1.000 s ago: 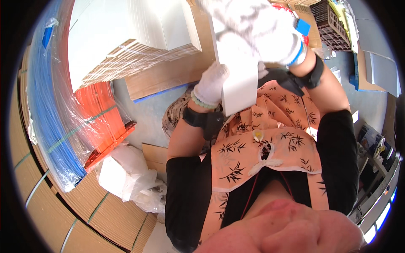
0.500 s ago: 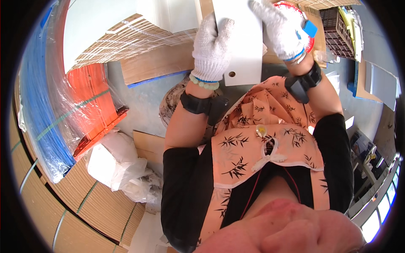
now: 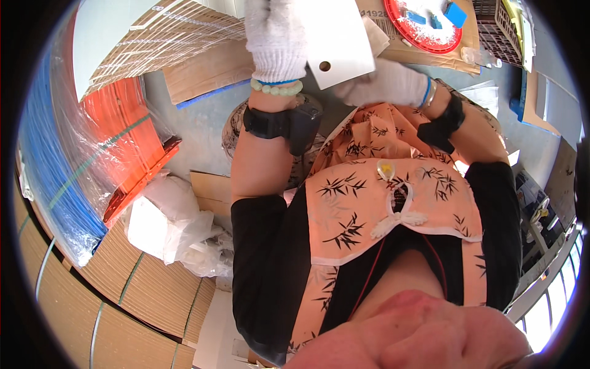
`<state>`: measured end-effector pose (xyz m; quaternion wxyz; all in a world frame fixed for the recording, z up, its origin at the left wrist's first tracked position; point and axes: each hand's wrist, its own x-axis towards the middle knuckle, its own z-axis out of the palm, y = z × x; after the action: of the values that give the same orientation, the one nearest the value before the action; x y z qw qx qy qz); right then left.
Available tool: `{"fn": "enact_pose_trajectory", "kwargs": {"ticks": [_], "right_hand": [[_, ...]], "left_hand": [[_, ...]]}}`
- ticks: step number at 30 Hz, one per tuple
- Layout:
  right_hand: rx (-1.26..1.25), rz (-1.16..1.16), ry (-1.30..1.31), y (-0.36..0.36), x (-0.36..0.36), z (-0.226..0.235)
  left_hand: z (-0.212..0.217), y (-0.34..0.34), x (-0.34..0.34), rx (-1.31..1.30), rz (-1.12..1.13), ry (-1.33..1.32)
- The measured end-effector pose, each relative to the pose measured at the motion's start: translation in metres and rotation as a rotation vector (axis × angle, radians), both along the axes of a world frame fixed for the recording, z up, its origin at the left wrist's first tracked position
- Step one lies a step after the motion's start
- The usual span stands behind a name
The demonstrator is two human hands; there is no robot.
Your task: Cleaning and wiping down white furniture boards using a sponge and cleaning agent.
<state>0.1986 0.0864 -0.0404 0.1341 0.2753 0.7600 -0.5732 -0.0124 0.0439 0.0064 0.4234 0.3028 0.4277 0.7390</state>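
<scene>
A flat white panel (image 3: 335,40) with a round hole near its near end stands slightly tilted in front of me, its far end beyond the upper edge. My left hand (image 3: 275,40), in a white knit glove, grips the panel along its left side; the fingertips are cut off by the frame. Close by the panel's lower right corner is my gloved right hand (image 3: 387,86), smeared by motion. Its fingers seem to meet the near edge, but their grip cannot be made out.
A red round tray (image 3: 455,43) with white bits and blue pieces (image 3: 455,15) rests on cardboard (image 3: 375,15) at the far right. Beyond it stands a brown crate (image 3: 491,27). Left are stacked cartons (image 3: 178,37), plastic-wrapped orange sheets (image 3: 120,138) and blue sheets (image 3: 52,178).
My right hand has come down from the panel's upper right side to its near corner, uncovering the red tray. My left hand and the panel have shifted left and farther up, and the panel is now tilted.
</scene>
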Motion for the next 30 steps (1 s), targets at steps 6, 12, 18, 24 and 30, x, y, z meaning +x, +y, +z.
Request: {"fn": "enact_pose_trajectory", "kwargs": {"ticks": [6,12,18,24,30], "right_hand": [[0.519,-0.553,0.388,0.027,0.038,0.02],[1.295,0.311,0.536,0.029,-0.021,0.125],[1.037,0.153,0.766,0.084,-0.019,0.13],[0.845,-0.644,0.837,0.151,-0.01,0.114],[-0.043,-0.559,0.75,0.051,-0.002,0.073]], "left_hand": [[-0.013,0.005,-0.008,0.108,-0.035,-0.224],[-0.046,-0.011,-0.001,0.04,0.009,0.668],[0.002,-0.018,0.02,0.086,-0.372,-0.377],[-0.001,-0.017,0.036,0.051,-0.082,0.707],[-0.032,-0.014,0.025,-0.179,-0.052,0.296]]}}
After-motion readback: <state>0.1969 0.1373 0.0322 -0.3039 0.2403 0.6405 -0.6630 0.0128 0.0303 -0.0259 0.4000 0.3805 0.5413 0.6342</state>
